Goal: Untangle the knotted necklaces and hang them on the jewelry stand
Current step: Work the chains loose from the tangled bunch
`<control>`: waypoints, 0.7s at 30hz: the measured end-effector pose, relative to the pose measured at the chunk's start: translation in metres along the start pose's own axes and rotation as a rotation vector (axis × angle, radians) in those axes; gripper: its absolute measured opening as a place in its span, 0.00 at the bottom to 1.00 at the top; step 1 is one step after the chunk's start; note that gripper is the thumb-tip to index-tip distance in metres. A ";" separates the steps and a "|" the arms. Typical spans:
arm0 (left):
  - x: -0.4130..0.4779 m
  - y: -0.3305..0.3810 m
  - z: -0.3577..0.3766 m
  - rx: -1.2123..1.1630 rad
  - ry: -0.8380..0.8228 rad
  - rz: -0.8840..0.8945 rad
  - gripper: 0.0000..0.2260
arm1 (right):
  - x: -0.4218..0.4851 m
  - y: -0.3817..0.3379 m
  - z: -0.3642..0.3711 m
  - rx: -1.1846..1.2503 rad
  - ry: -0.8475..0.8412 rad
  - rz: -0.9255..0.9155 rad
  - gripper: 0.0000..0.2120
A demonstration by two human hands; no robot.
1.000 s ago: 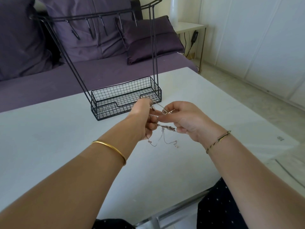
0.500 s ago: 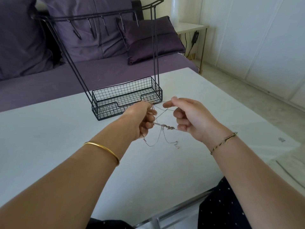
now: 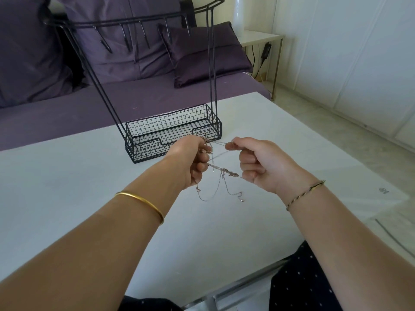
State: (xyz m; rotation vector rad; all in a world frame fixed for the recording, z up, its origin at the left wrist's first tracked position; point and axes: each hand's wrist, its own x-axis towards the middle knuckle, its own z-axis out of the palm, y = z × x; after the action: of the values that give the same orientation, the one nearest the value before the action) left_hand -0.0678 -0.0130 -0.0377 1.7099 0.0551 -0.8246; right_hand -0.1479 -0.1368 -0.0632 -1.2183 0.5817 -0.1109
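A tangle of thin silver necklaces (image 3: 223,172) is stretched between my two hands above the white table (image 3: 67,187). My left hand (image 3: 190,161) grips one side of the chains with curled fingers. My right hand (image 3: 258,163) pinches a strand at its thumb and forefinger and holds another lower down. A knotted clump sits midway, and loose loops with clasps hang below it. The black wire jewelry stand (image 3: 173,133) stands just behind my hands; its hook bar (image 3: 134,22) carries nothing.
A purple sofa (image 3: 67,108) with cushions lies behind the table. A small side table (image 3: 258,38) stands at the back right, with a cable beside it. White cabinet doors (image 3: 359,63) line the right wall. Tiled floor lies to the right.
My hands have moved apart, the right one sliding to the right, so the chains are pulled tighter between them. The small pendant near the fingertips is hidden now.
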 end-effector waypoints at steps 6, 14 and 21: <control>-0.005 0.002 0.001 0.028 0.013 -0.025 0.09 | 0.002 -0.001 0.001 0.070 0.059 0.049 0.05; -0.006 0.005 0.003 0.002 0.003 -0.044 0.12 | 0.000 -0.002 0.001 0.060 -0.016 0.112 0.11; -0.007 0.006 0.006 -0.009 -0.002 -0.050 0.13 | -0.001 -0.002 0.002 -0.020 -0.074 0.127 0.08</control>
State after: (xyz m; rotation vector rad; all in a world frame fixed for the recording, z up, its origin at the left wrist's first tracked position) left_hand -0.0731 -0.0173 -0.0290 1.7049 0.1001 -0.8615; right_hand -0.1471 -0.1355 -0.0601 -1.1964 0.5956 0.0470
